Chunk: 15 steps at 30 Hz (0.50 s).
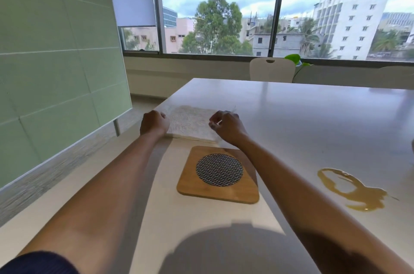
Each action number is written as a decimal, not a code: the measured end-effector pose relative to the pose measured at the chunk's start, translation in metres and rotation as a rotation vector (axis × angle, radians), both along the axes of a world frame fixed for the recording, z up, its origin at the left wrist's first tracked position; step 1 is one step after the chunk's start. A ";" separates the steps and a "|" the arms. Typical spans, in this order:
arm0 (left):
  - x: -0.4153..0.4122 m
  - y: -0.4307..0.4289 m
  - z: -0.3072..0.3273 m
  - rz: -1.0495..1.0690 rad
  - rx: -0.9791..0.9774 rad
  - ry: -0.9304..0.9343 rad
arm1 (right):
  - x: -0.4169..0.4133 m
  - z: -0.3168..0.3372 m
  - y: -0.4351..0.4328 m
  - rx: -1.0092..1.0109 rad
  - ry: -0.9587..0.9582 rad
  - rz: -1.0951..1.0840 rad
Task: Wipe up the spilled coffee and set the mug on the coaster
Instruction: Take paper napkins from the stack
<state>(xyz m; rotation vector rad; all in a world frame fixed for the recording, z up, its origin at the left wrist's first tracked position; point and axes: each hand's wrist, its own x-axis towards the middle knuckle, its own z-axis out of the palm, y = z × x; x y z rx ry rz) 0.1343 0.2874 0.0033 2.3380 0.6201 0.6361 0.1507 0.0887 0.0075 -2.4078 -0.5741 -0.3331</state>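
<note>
Wooden coaster [192, 186]: flat on white table [291, 117], between the forearms.
Paper towel [190, 122]: just beyond coaster, near table's left edge.
Coffee spill [351, 191]: tan puddle right of coaster, apart.
Left hand [154, 123]: curled at towel's left edge; grip hidden.
Right hand [226, 126]: pinching towel's right edge.

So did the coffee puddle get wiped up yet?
No, the brown coffee puddle lies wet on the table, to the right of the coaster.

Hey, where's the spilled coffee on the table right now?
In the head view, the coffee spill lies on the right side of the table, right of the wooden coaster, toward the frame's right edge.
</note>
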 end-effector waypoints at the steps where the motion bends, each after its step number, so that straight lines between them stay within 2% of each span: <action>1: 0.000 0.005 -0.003 0.000 0.002 0.006 | 0.001 -0.002 0.005 -0.037 0.006 0.018; 8: 0.008 0.034 -0.019 0.037 -0.093 0.029 | 0.007 -0.015 0.018 -0.292 0.069 0.149; 15: 0.018 0.049 -0.016 0.078 -0.300 -0.054 | 0.013 -0.016 0.019 -0.320 -0.002 0.153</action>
